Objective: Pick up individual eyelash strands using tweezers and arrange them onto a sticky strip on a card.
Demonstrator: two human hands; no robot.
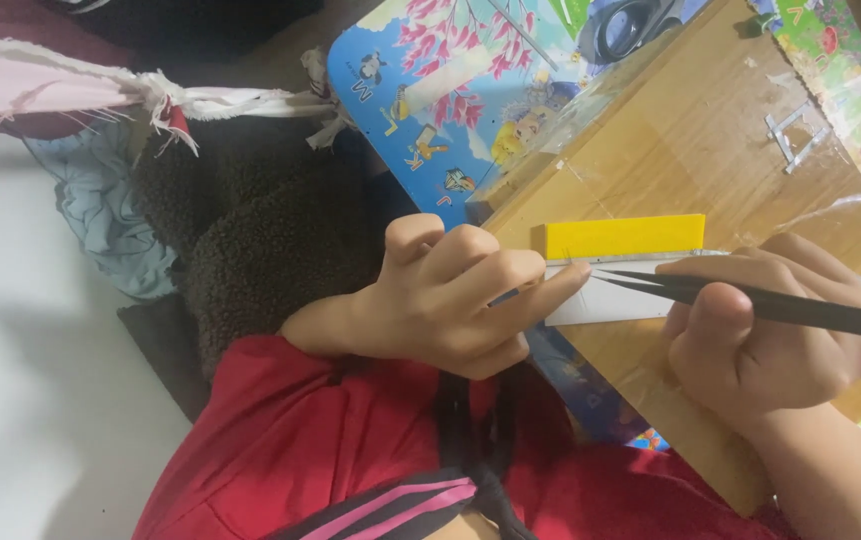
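Head-camera footage looked down on two bare hands working over a brown cardboard sheet (710, 150) that lay on a colourful cartoon-printed worktop (430, 90). The left hand (440, 300) had its fingers (540, 295) curled narrow, pinching the near end of a thin white strip (615, 300) and pressing it against the cardboard. The right hand (760, 340) was closed in a fist-like grip around black tweezers (750, 298), whose pointed tips reached leftward across the white strip and ended just beside the left fingertips. A yellow rectangular block (625, 236) lay flat on the cardboard, touching or just beside the far edge of the strip; a thin metal piece (640, 259) ran between the two. Farther up the cardboard, well apart from the hands, sat a small pale metal bracket (790, 135) under clear tape. A black round object (630, 25) rested at the top of the worktop. Below the hands showed a red garment (330, 460) with black and pink stripes, and to the left a dark fleecy fabric (260, 230) and frayed pink cloth (30, 85).
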